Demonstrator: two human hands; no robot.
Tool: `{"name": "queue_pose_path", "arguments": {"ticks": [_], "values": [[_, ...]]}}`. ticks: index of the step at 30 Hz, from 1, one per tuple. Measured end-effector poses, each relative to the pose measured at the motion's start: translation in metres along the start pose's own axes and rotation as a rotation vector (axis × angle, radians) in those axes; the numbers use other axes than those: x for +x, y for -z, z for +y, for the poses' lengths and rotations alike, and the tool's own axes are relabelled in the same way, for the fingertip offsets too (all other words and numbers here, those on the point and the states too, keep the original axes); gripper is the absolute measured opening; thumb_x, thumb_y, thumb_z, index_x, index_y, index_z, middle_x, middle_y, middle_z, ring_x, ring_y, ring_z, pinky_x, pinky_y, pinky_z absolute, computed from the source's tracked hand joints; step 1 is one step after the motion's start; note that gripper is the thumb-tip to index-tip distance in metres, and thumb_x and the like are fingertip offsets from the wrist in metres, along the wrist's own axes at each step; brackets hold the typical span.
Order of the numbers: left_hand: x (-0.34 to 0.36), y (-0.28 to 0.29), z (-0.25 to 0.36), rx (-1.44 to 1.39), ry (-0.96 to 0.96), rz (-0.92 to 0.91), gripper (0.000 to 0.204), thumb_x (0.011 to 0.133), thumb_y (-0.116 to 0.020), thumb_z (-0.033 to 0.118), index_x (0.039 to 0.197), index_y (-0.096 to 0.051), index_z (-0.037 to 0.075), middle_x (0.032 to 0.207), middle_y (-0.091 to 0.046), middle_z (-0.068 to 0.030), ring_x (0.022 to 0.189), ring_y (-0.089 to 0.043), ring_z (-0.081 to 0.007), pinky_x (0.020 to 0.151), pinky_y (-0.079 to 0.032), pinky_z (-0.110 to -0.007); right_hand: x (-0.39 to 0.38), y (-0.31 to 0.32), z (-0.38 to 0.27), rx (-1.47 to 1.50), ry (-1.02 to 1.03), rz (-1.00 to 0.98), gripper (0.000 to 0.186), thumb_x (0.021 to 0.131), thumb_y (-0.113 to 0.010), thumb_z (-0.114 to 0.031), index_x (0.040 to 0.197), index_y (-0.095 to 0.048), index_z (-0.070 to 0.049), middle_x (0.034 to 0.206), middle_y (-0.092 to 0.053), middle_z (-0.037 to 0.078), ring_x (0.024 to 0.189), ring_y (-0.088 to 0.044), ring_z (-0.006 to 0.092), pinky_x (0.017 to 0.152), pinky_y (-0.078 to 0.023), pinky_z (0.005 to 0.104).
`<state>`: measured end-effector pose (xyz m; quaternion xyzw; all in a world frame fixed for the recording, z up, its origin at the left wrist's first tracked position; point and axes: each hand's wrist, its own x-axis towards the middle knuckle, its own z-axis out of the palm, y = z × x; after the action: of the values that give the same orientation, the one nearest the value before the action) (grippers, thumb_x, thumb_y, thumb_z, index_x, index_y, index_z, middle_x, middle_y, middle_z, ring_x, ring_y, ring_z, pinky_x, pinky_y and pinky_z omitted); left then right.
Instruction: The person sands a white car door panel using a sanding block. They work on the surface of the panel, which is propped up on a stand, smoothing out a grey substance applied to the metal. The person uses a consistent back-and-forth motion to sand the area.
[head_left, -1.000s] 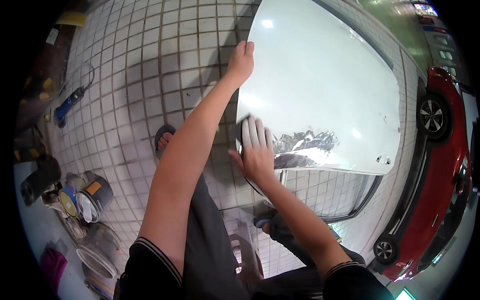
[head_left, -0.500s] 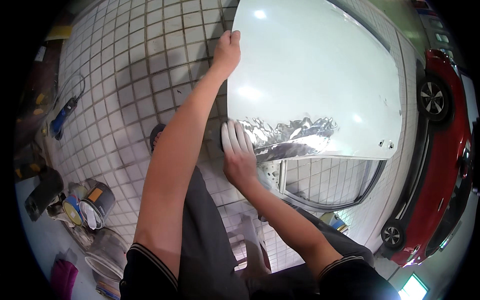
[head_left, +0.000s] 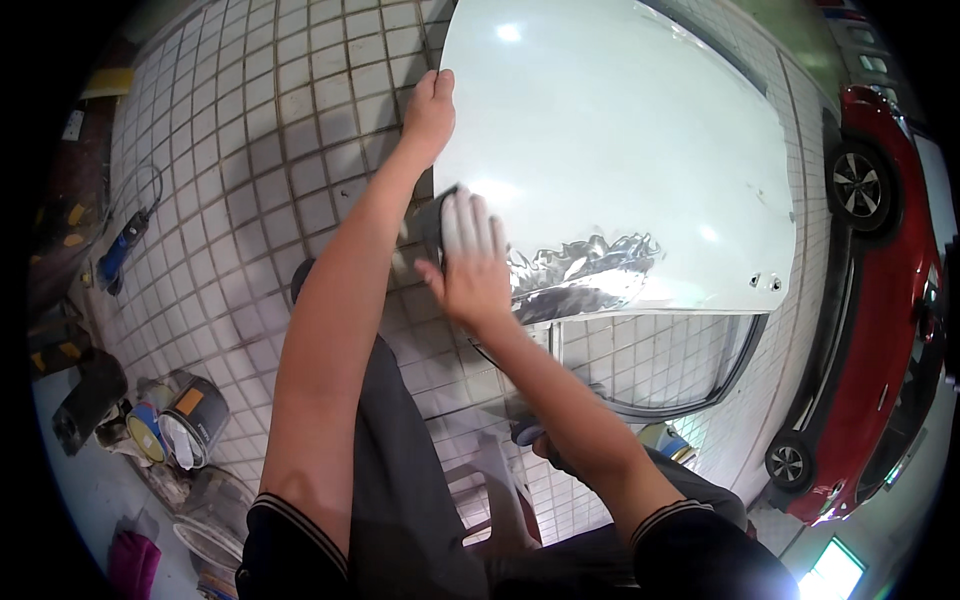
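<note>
A white car door [head_left: 600,150] lies flat before me. Around its left edge my left hand [head_left: 430,115] is closed, with the thumb side showing on top. My right hand [head_left: 475,265] lies over the same edge, fingers stretched out and whitened as if by dust, thumb apart. Under the fingers and past the edge shows a dark grey sheet or pad [head_left: 432,222]; its kind is mostly hidden by the hand. Just right of the right hand is a bare, shiny metal patch [head_left: 590,268] with a wavy border in the white paint.
The door's window frame [head_left: 690,408] extends toward me over white floor tiles [head_left: 250,200]. At left lie a blue corded power tool [head_left: 122,250] and several cans [head_left: 195,415]. A red car [head_left: 880,330] stands at right. A stool [head_left: 500,490] is beneath me.
My right hand has slid up along the door's left edge, away from me, and the dark sheet moved with it. The left hand keeps its hold. The view has shifted slightly.
</note>
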<state>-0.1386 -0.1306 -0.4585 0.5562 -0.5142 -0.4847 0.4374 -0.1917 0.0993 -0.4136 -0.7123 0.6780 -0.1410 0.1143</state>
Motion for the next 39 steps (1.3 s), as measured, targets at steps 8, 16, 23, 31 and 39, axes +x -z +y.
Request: {"name": "queue_pose_path", "arguments": {"ticks": [8, 16, 23, 31, 39], "values": [[0.000, 0.002, 0.008, 0.064, -0.025, 0.008, 0.051, 0.110, -0.042, 0.042, 0.117, -0.059, -0.006, 0.114, -0.067, -0.0297, 0.110, -0.062, -0.0466, 0.096, -0.047, -0.049, -0.026, 0.062, 0.193, -0.108, -0.756, 0.407, 0.092, 0.103, -0.052, -0.056, 0.163, -0.021, 0.006, 0.171, -0.020, 0.027, 0.159, -0.016, 0.0433, 0.129, -0.013, 0.0550], [-0.005, 0.002, 0.006, 0.065, 0.032, -0.006, 0.060, 0.110, -0.042, 0.045, 0.135, -0.056, -0.008, 0.133, -0.063, -0.0308, 0.128, -0.057, -0.0448, 0.107, -0.044, -0.047, 0.018, 0.000, -0.012, -0.005, -0.311, 0.094, 0.106, 0.092, -0.068, -0.056, 0.162, -0.020, 0.008, 0.168, -0.022, 0.032, 0.156, -0.021, 0.0490, 0.126, -0.017, 0.0598], [-0.006, 0.010, 0.007, 0.069, 0.088, -0.034, 0.062, 0.109, -0.042, 0.046, 0.143, -0.053, -0.005, 0.139, -0.061, -0.0288, 0.133, -0.055, -0.0445, 0.111, -0.043, -0.045, -0.004, 0.070, 0.122, 0.087, 0.356, -0.171, 0.090, 0.087, -0.074, -0.053, 0.154, -0.042, -0.002, 0.160, -0.043, 0.021, 0.149, -0.038, 0.0414, 0.123, -0.031, 0.0517], [0.007, 0.015, -0.006, -0.046, 0.165, -0.073, 0.073, 0.109, -0.042, 0.051, 0.154, -0.041, -0.007, 0.154, -0.050, -0.0270, 0.146, -0.046, -0.0389, 0.119, -0.037, -0.042, -0.038, 0.141, 0.238, -0.245, 0.312, -0.409, 0.096, 0.099, -0.051, -0.065, 0.163, -0.026, 0.001, 0.169, -0.026, 0.025, 0.158, -0.022, 0.0417, 0.128, -0.020, 0.0543], [0.004, -0.002, -0.004, -0.079, 0.166, -0.136, 0.077, 0.109, -0.044, 0.052, 0.157, -0.036, -0.008, 0.159, -0.045, -0.0271, 0.149, -0.041, -0.0369, 0.123, -0.031, -0.040, 0.057, 0.042, 0.059, 0.100, 0.755, -0.396, 0.091, 0.099, -0.047, -0.068, 0.161, -0.034, -0.004, 0.170, -0.030, 0.017, 0.158, -0.026, 0.0331, 0.128, -0.020, 0.0565]]}}
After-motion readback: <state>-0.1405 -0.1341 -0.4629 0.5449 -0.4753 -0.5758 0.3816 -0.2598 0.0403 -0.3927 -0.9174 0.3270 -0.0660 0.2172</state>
